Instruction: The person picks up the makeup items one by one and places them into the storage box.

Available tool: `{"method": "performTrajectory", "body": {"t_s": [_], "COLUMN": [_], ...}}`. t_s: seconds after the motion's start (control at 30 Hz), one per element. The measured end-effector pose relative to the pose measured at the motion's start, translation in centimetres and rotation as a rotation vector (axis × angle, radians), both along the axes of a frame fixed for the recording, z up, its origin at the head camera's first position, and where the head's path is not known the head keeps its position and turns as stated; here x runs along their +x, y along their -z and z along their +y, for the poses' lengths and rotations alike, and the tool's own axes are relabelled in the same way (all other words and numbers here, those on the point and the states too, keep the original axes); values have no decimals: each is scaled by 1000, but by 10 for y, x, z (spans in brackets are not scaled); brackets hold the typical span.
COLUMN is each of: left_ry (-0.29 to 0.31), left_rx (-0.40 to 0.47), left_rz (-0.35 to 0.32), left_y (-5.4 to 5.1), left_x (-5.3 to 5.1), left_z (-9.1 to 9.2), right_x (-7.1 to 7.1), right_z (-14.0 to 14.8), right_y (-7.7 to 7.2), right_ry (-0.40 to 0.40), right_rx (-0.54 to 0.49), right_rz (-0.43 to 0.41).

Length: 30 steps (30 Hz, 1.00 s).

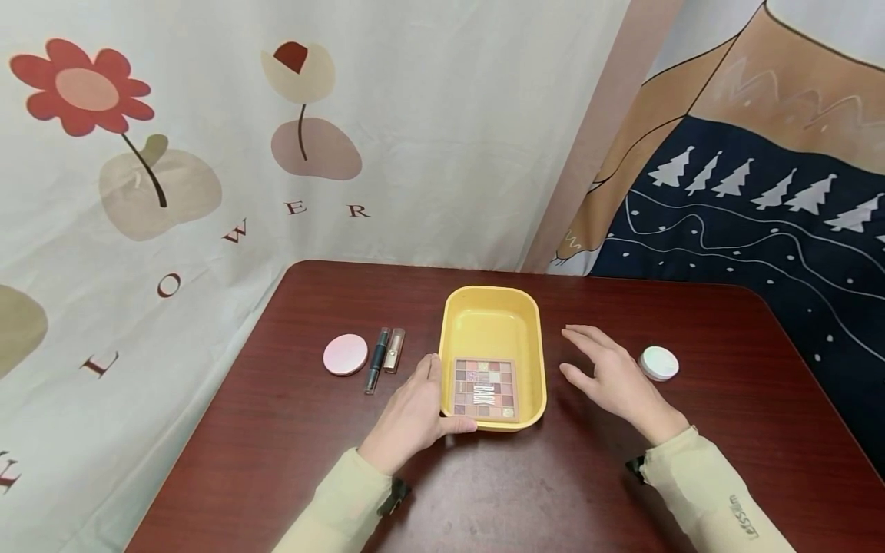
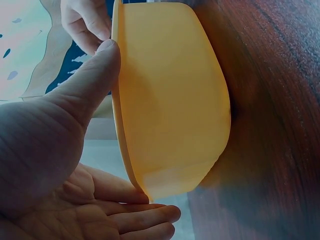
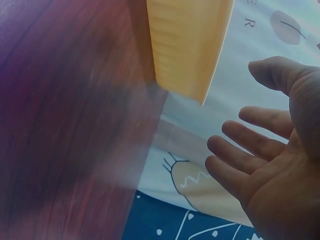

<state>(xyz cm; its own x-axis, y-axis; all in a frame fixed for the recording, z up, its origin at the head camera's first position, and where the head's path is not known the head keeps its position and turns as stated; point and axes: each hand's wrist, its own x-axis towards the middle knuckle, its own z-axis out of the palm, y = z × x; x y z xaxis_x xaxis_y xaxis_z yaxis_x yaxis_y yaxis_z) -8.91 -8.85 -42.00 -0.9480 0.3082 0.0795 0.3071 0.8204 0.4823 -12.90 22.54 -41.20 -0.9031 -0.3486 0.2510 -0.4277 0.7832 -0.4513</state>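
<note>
A yellow tray (image 1: 491, 322) stands mid-table with an eyeshadow palette (image 1: 485, 389) lying in its near end. My left hand (image 1: 412, 415) touches the tray's near left corner, thumb on the near rim and fingers along the left side. In the left wrist view, the thumb of the left hand (image 2: 75, 125) rests on the rim of the tray (image 2: 175, 100), with fingers extended at the corner. My right hand (image 1: 618, 382) hovers right of the tray, holding nothing. Spread, relaxed fingers of the right hand (image 3: 270, 150) show in the right wrist view, apart from the tray (image 3: 187, 50).
On the dark red table (image 1: 276, 461), left of the tray, lie a pink round compact (image 1: 345, 355), a dark pen-like tube (image 1: 376, 361) and a lipstick-like tube (image 1: 394, 351). A white round jar (image 1: 659, 362) sits just beyond my right hand. Printed curtains (image 1: 442, 138) hang behind.
</note>
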Motion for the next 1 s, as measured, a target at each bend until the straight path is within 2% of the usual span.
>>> {"method": "performTrajectory", "body": {"t_s": [0.47, 1.0], "left_ry": [-1, -1], "left_rx": [-4, 9], "left_rz": [-3, 0], "left_y": [1, 1], "left_x": [-1, -1], "left_z": [0, -1], "right_x": [-1, -2], "right_z": [14, 27], "right_y": [3, 3], "right_ry": [54, 104], "right_rx": [15, 0], "right_rz": [15, 102]}}
